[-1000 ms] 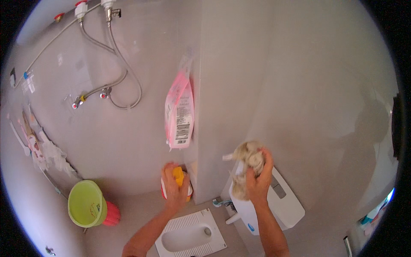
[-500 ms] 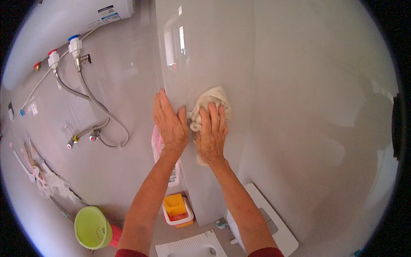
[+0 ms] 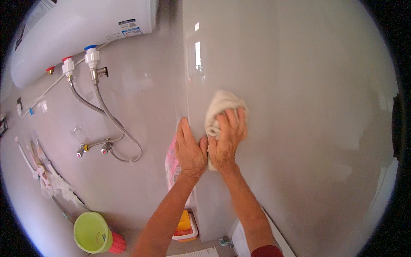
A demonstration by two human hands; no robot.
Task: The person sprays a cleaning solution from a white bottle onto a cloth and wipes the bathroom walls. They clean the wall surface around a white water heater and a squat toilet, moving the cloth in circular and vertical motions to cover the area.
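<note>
My right hand (image 3: 228, 139) presses a crumpled cream cloth (image 3: 224, 101) against the glossy grey wall panel (image 3: 239, 51), its fingers bent over the fabric. Part of the cloth hangs below the palm. Close by on the left, my left hand (image 3: 190, 150) lies against the panel's vertical edge, fingers stretched upward and nothing in its grasp. Its thumb is at the right hand's side, by the cloth. Partly hidden behind the left hand and wrist, a pink and clear plastic bag (image 3: 171, 160) hangs on the wall.
At upper left is a white water heater (image 3: 85, 25) with braided hoses (image 3: 112, 115) running to wall valves. Brushes and bags (image 3: 47, 175) hang at far left. Below stand a green bucket (image 3: 90, 233), an orange-and-white bin (image 3: 195, 227) and a white fixture (image 3: 248, 240).
The view has shifted, so the wall and heater appear further right and lower. My left hand has slid down the panel edge, its thumb now beside the right hand. The cloth stays under my right hand.
</note>
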